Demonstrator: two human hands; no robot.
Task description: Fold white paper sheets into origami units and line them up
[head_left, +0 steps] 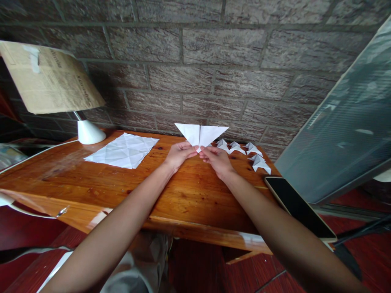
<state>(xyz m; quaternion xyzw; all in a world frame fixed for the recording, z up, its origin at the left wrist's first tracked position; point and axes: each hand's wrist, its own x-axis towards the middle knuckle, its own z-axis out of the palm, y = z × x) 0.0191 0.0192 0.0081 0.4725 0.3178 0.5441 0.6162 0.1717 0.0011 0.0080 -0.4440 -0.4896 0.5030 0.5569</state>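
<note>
From the head cam, we've got both hands out over the wooden desk (pixel 189 195), meeting in the middle. Our left hand (pixel 179 154) is pinching the bottom tip of the folded white paper triangle (pixel 201 133) with thumb and fingers closed on it, and our right hand (pixel 217 159) pinches the same tip from the other side. The triangle is held up above the desk, point down, wide edge on top, with a crease down its middle. Off to the left a creased sheet (pixel 124 150) lies flat near the lamp (pixel 51 81). A row of small folded pieces (pixel 247 152) sits just right of our hands, and a phone (pixel 301 207) rests at the desk's right edge.
</note>
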